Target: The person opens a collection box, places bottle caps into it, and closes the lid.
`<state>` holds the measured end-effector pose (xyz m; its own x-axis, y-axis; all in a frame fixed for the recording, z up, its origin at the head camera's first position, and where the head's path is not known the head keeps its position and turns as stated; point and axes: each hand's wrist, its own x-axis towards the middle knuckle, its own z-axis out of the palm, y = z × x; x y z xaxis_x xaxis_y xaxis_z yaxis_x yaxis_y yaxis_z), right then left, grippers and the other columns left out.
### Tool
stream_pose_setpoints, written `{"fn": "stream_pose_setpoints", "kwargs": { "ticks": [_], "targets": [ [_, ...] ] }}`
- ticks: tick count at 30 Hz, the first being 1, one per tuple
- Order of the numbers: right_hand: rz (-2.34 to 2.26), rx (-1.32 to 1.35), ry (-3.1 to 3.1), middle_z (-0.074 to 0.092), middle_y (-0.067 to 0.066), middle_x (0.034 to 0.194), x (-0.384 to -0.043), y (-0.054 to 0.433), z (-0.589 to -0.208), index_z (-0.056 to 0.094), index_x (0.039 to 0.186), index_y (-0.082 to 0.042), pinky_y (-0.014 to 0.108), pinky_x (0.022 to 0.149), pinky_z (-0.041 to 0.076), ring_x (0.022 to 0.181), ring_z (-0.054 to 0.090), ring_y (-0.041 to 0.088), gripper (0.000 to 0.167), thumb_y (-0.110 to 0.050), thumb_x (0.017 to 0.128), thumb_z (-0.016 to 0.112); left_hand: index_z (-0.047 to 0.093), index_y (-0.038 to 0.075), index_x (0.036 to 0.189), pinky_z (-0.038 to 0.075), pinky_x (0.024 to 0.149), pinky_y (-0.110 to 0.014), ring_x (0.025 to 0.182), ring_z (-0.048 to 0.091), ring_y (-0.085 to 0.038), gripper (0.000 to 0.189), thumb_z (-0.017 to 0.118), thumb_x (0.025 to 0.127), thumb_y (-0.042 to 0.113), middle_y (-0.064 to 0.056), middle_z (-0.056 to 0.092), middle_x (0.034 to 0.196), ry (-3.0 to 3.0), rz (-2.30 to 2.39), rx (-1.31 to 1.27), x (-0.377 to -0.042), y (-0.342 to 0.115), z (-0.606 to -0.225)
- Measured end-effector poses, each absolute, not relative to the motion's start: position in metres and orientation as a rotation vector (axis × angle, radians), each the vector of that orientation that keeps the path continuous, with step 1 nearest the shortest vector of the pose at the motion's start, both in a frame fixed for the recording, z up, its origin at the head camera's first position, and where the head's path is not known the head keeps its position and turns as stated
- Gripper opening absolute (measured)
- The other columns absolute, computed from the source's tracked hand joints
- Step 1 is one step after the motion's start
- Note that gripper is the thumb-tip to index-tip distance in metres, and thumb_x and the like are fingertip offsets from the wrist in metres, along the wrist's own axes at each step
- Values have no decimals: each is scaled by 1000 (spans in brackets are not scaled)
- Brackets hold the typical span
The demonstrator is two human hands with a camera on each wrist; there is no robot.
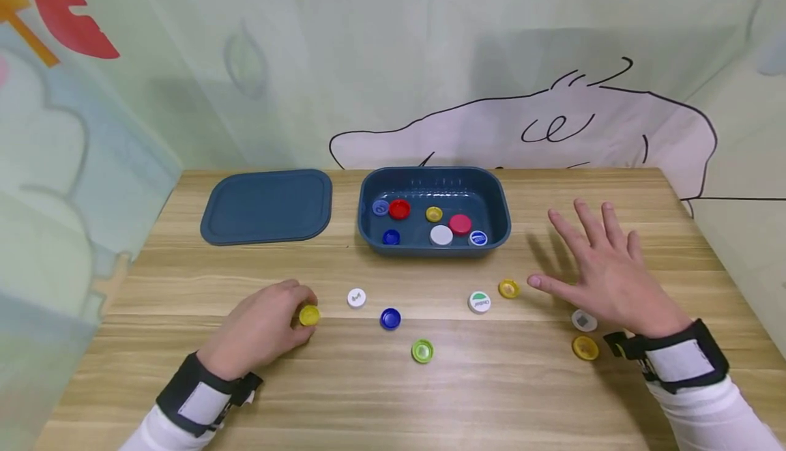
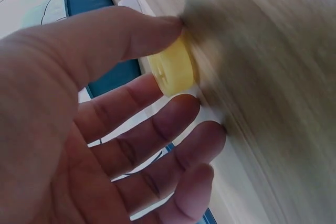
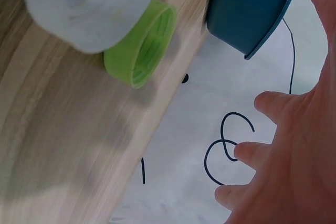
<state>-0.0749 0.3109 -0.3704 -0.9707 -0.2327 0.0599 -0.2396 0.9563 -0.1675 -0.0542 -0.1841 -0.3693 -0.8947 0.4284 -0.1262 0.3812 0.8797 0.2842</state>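
Observation:
At the left of the head view, my left hand (image 1: 264,328) pinches a yellow bottle cap (image 1: 310,315) between thumb and index finger, on or just over the table. The left wrist view shows that yellow cap (image 2: 176,69) on edge, close to the wood. My right hand (image 1: 614,280) is spread above the table on the right and holds nothing. Below it are a white cap (image 1: 584,320) and an orange-yellow cap (image 1: 586,348). In the right wrist view a green cap (image 3: 140,45) stands behind the white cap (image 3: 92,3); in the head view my hand mostly hides the green one.
A dark blue box (image 1: 430,251) at the back holds several caps. Its flat lid (image 1: 267,207) lies to its left. Between my hands are a small white cap (image 1: 356,298), a blue cap (image 1: 390,318), a green cap (image 1: 422,351), a white-and-green cap (image 1: 479,302) and a yellow cap (image 1: 508,288).

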Motion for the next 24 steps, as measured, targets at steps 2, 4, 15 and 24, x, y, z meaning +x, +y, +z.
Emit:
{"fn": "stream_pose_setpoints", "kwargs": {
  "ticks": [2, 4, 15, 24],
  "targets": [
    [266, 371, -3068, -7, 17, 164, -75, 311, -370, 9, 161, -24, 78, 99, -12, 145, -22, 41, 108, -70, 82, 65, 70, 13, 99, 47, 65, -27, 71, 51, -7, 28, 84, 77, 23, 7, 57, 85, 2878, 380, 639, -55, -184, -368],
    [266, 371, -3068, -7, 17, 164, -75, 311, -370, 9, 161, -24, 78, 99, -12, 145, -22, 40, 108, -70, 82, 65, 70, 13, 100, 48, 66, -28, 72, 52, -8, 29, 84, 77, 23, 7, 59, 87, 2897, 386, 646, -56, -184, -365],
    [237, 362, -3074, -6, 19, 164, -76, 310, -367, 9, 161, -23, 77, 99, -13, 145, -23, 40, 109, -72, 81, 64, 67, 11, 113, 54, 75, -31, 85, 58, -15, 35, 81, 82, 20, 1, 62, 98, 2986, 489, 737, -84, -161, -327],
    [223, 375, -3073, -8, 18, 164, -75, 308, -365, 8, 161, -24, 78, 99, -11, 144, -24, 39, 110, -72, 80, 64, 67, 13, 119, 53, 77, -32, 92, 59, -16, 36, 78, 86, 24, -1, 64, 109, 3022, 532, 809, -124, -117, -307]
  ]
}}
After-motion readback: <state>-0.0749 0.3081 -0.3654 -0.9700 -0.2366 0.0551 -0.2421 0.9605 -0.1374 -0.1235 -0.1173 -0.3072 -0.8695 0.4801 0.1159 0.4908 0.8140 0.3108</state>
